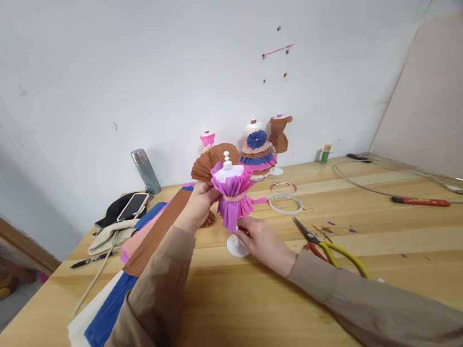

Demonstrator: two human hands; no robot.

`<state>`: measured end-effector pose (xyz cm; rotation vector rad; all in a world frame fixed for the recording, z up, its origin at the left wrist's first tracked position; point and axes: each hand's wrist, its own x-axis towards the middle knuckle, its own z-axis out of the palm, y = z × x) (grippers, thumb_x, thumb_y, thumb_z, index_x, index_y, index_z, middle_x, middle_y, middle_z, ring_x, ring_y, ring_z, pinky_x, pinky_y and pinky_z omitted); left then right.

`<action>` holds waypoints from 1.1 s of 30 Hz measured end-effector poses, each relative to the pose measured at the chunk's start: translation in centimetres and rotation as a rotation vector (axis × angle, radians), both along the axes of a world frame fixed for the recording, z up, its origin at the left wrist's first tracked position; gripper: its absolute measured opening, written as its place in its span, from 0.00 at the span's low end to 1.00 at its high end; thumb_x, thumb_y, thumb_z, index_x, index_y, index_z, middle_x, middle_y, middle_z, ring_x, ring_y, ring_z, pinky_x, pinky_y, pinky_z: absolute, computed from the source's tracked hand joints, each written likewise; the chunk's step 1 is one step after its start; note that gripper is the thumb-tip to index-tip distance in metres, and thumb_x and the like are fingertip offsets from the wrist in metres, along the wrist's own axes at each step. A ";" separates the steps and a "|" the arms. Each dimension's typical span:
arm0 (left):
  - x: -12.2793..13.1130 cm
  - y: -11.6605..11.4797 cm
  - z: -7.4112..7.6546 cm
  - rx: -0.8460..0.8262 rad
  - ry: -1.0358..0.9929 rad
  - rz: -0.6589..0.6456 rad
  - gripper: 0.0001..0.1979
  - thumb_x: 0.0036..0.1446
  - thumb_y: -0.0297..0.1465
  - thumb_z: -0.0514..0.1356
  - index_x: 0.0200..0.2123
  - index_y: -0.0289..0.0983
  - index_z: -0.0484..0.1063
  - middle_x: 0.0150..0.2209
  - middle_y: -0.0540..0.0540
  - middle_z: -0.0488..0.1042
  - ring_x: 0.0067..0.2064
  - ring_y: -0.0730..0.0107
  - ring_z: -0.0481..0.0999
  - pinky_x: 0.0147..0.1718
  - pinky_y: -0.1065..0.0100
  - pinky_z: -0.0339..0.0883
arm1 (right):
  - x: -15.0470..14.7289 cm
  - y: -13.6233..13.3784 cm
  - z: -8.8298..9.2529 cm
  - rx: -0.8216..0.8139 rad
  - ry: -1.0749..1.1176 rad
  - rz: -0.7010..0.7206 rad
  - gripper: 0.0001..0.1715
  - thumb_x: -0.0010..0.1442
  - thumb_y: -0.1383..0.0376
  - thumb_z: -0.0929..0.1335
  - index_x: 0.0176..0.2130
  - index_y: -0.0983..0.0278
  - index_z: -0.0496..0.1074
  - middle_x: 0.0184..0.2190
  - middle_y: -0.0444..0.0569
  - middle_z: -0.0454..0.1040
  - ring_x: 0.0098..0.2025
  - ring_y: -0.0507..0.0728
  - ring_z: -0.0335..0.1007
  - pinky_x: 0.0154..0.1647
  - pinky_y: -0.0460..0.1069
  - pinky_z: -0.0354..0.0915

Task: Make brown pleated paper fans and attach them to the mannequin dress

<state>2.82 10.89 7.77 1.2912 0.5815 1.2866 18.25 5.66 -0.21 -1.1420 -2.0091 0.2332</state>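
A small white dress form point(228, 172) stands upright in front of me, wrapped in ruffled purple and pink crepe paper point(231, 193) with a pale band round its waist. My left hand point(202, 202) is closed at its left side, fingertips partly hidden behind the ruffles. Just above that hand spreads a brown pleated paper fan point(214, 161); whether the fingers touch it I cannot tell. Below the ruffles, my right hand point(260, 240) pinches the form's thin post above its round white base point(237, 246). The base appears to rest on the table.
Behind stand dress forms in pink point(207, 138), layered ruffles point(258, 156) and brown paper point(280, 133). Crepe strips point(160, 227), a phone point(133, 206) and a flask point(145, 171) lie or stand left. Right are tape rings point(286, 204), scissors point(327, 246), a red-handled tool point(420, 201) and a cable point(363, 186).
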 end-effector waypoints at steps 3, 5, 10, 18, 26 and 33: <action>-0.1 0.1 -0.1 0.053 0.023 -0.004 0.11 0.44 0.34 0.71 0.25 0.34 0.75 0.21 0.51 0.69 0.26 0.71 0.70 0.30 0.68 0.65 | 0.0 0.0 -0.1 -0.001 0.000 0.002 0.10 0.61 0.70 0.63 0.27 0.64 0.67 0.25 0.47 0.70 0.26 0.53 0.64 0.30 0.47 0.56; -0.1 0.1 -0.1 0.050 0.019 -0.002 0.12 0.43 0.35 0.71 0.24 0.34 0.74 0.22 0.51 0.70 0.26 0.73 0.69 0.31 0.69 0.65 | 0.0 0.0 -0.1 -0.002 -0.002 0.002 0.10 0.61 0.70 0.63 0.27 0.64 0.67 0.25 0.48 0.71 0.27 0.53 0.64 0.30 0.46 0.56; -0.1 0.1 -0.1 0.046 0.014 0.000 0.12 0.42 0.35 0.72 0.25 0.33 0.75 0.23 0.50 0.72 0.29 0.72 0.71 0.35 0.68 0.66 | 0.0 0.0 -0.1 -0.001 -0.011 -0.010 0.10 0.61 0.70 0.63 0.27 0.64 0.67 0.25 0.48 0.71 0.27 0.53 0.64 0.30 0.47 0.56; 0.0 0.0 0.0 0.060 0.015 -0.005 0.11 0.43 0.34 0.72 0.27 0.34 0.77 0.21 0.51 0.71 0.32 0.69 0.73 0.36 0.68 0.68 | -0.1 0.0 -0.2 0.008 -0.016 -0.006 0.10 0.61 0.70 0.63 0.28 0.65 0.67 0.25 0.49 0.72 0.26 0.53 0.64 0.30 0.47 0.56; -0.1 -0.1 0.0 0.073 0.059 -0.007 0.13 0.45 0.36 0.71 0.21 0.34 0.73 0.20 0.51 0.68 0.24 0.73 0.68 0.29 0.68 0.64 | -0.1 0.0 -0.1 0.009 -0.008 0.012 0.11 0.62 0.70 0.62 0.27 0.64 0.67 0.25 0.48 0.71 0.27 0.54 0.64 0.31 0.47 0.57; -0.1 -0.1 0.0 0.066 0.056 -0.021 0.14 0.44 0.36 0.71 0.20 0.34 0.72 0.19 0.51 0.68 0.22 0.73 0.68 0.25 0.69 0.65 | 0.0 0.0 0.0 0.000 0.000 0.022 0.11 0.62 0.70 0.62 0.27 0.64 0.65 0.26 0.48 0.71 0.28 0.54 0.65 0.31 0.48 0.56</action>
